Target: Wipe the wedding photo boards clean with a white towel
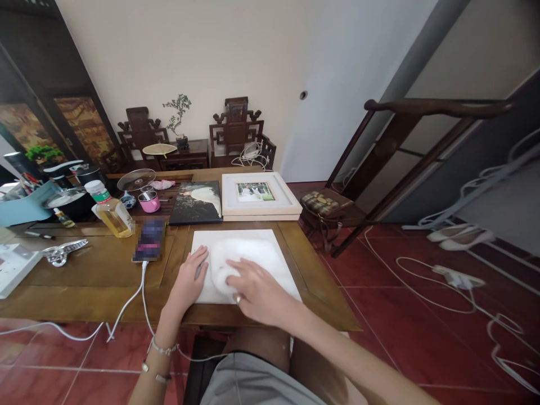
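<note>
A white board (276, 236) lies near the front edge of the wooden table, with a soft white layer (248, 247), like cotton batting, on top. My left hand (192, 275) rests flat along the board's left edge, fingers stretched out and holding nothing. Over the middle of the board, my right hand (253, 287) has its fingers curled round a rounded white cotton wad (225, 277), pressed against the white layer. The underside of the wad is hidden.
Behind the board sit a framed picture (291, 197) and a dark painted panel (177, 211). To the left are a phone (148, 241) on a white cable, a bottle (110, 211), a pink cup (149, 201) and a power strip (17, 267). A wooden chair (388, 135) stands right.
</note>
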Demonstrator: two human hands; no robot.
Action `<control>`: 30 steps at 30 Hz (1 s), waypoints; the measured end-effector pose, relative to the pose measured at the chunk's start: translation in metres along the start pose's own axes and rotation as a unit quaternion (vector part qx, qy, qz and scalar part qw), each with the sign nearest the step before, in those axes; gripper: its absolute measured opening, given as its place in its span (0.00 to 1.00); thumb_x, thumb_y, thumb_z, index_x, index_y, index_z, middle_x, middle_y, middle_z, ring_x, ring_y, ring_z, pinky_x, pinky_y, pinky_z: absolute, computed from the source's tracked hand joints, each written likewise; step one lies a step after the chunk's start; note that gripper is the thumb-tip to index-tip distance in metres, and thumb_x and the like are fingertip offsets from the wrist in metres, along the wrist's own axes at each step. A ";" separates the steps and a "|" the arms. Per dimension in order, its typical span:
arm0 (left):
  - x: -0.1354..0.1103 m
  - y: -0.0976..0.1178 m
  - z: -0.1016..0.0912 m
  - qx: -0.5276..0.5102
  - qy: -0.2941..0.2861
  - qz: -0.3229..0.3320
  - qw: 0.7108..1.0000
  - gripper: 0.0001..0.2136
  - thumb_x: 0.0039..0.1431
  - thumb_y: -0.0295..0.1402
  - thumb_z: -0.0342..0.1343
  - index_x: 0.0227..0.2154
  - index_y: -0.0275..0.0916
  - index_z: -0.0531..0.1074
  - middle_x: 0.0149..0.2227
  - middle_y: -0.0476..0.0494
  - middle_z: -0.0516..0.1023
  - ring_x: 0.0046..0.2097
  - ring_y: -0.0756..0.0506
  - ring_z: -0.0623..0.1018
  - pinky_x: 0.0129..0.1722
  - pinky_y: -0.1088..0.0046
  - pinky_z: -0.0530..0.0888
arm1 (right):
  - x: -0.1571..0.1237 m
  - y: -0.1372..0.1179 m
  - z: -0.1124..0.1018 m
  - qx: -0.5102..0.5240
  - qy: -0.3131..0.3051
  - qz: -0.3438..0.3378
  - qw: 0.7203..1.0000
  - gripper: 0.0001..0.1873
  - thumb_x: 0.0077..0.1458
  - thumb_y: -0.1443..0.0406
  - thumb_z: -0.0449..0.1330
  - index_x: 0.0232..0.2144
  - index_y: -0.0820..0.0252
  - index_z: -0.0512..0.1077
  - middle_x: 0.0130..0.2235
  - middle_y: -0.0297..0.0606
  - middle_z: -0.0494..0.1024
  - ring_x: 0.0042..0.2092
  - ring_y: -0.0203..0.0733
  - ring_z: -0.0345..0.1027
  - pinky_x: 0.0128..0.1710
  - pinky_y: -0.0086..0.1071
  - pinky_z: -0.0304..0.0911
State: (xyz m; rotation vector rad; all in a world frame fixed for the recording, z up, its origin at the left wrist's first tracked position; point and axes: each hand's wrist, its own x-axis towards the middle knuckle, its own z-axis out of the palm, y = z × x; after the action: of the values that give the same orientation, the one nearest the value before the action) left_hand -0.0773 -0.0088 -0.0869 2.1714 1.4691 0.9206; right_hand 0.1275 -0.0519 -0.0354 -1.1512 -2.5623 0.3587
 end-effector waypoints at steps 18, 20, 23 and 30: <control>-0.006 0.013 -0.012 -0.105 0.058 -0.009 0.993 0.24 0.66 0.40 0.33 0.60 0.36 0.56 0.63 0.42 0.57 0.64 0.46 0.57 0.63 0.64 0.53 | 0.010 -0.043 0.008 -0.055 -0.101 -0.104 0.988 0.16 0.48 0.67 0.55 0.41 0.63 0.73 0.57 0.48 0.66 0.61 0.54 0.51 0.60 0.50 0.44; -0.006 0.013 -0.010 -0.088 0.048 -0.017 0.995 0.24 0.66 0.40 0.34 0.60 0.35 0.56 0.63 0.40 0.57 0.63 0.45 0.58 0.63 0.62 0.54 | -0.002 -0.047 0.001 -0.041 -0.134 -0.110 0.984 0.16 0.47 0.66 0.56 0.40 0.63 0.73 0.56 0.47 0.68 0.60 0.54 0.53 0.59 0.50 0.47; -0.004 0.010 -0.007 -0.059 0.026 -0.022 0.998 0.23 0.66 0.40 0.36 0.58 0.36 0.59 0.61 0.40 0.60 0.62 0.45 0.61 0.63 0.61 0.55 | -0.010 -0.047 -0.009 -0.036 -0.137 -0.070 0.987 0.15 0.47 0.67 0.57 0.39 0.62 0.74 0.53 0.49 0.71 0.58 0.53 0.57 0.56 0.49 0.51; 0.000 0.005 -0.002 -0.008 -0.008 0.011 1.000 0.17 0.62 0.35 0.45 0.50 0.38 0.71 0.56 0.39 0.69 0.60 0.42 0.65 0.61 0.54 0.56 | 0.030 -0.003 -0.019 -0.097 -0.058 0.041 0.993 0.14 0.51 0.69 0.51 0.39 0.60 0.73 0.46 0.50 0.75 0.46 0.52 0.68 0.46 0.42 0.58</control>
State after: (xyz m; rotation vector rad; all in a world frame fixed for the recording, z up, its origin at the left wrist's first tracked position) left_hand -0.0757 -0.0109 -0.0825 2.1830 1.4279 0.9167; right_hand 0.1131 -0.0293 -0.0118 -1.3421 -2.7058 0.2050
